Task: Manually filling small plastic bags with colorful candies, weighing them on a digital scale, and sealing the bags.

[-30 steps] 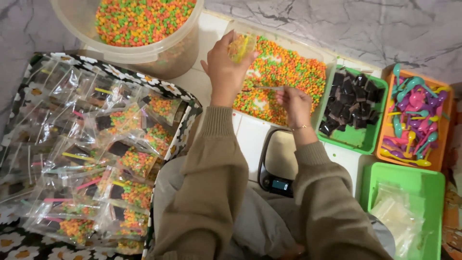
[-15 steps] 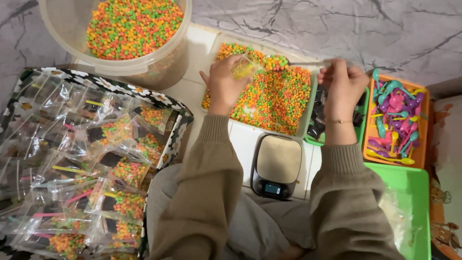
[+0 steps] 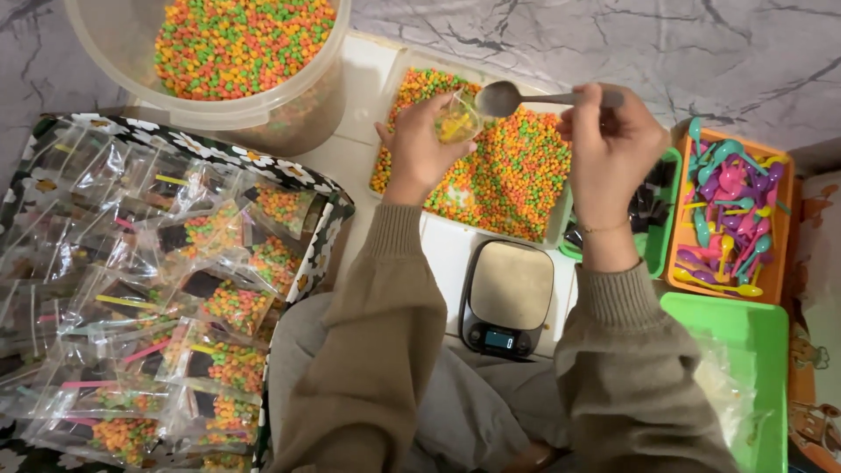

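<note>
Our left hand (image 3: 419, 151) closes on a small clear bag (image 3: 457, 123); our right hand (image 3: 609, 144) pinches a metal spoon (image 3: 501, 98), its bowl just beside the bag's mouth. Both hover over the tray of coloured pellets (image 3: 508, 166). A digital scale (image 3: 506, 298) sits beneath, at the floor's near edge.

Probably home packing spot: scale (image 3: 506, 298), filled bags (image 3: 158, 298).

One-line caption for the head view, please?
Left hand holds a small clear bag over the tray of coloured pellets; right hand brings a metal spoon.
</note>
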